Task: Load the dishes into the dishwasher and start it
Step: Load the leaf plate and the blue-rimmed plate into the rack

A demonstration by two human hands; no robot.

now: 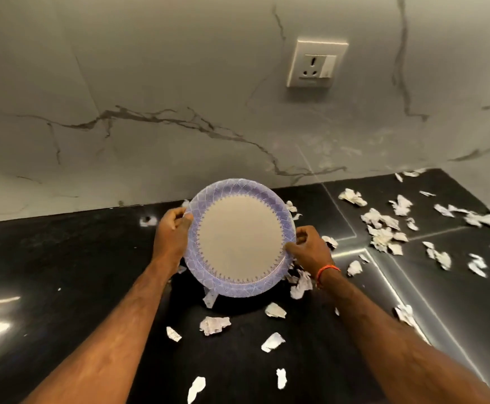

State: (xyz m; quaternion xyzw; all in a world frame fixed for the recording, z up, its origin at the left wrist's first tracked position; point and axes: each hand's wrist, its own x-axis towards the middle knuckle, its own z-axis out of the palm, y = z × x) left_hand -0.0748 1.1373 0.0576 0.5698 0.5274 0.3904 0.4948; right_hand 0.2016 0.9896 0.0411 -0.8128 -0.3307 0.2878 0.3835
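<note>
A round plate (pixel 239 239) with a pale centre and a blue patterned rim is held tilted up above the black countertop (pixel 63 258). My left hand (pixel 172 231) grips its left rim, thumb on the face and fingers curled behind. My right hand (pixel 306 249) pinches the right rim, thumb on the plate's face. An orange thread band sits on my right wrist. No dishwasher shows in the head view.
Several torn white paper scraps (pixel 382 228) lie scattered over the counter, mostly to the right and under the plate. A marble backsplash rises behind, with a wall socket (pixel 316 63) at upper right. Metal seam lines (pixel 354 237) cross the counter's right part.
</note>
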